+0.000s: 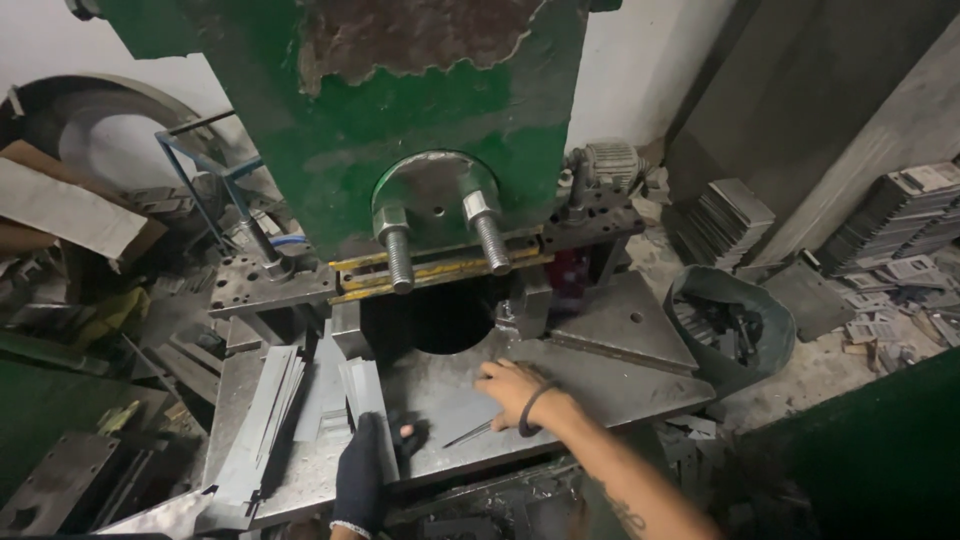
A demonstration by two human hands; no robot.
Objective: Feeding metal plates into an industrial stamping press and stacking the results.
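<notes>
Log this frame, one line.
left hand: gloved, on grey metal strips | right hand: bare, flat on steel press table | green press

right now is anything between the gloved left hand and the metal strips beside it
Nothing visible. The left hand already lies against the near end of the metal strips on the press table. The right hand rests apart, to the right.
</notes>
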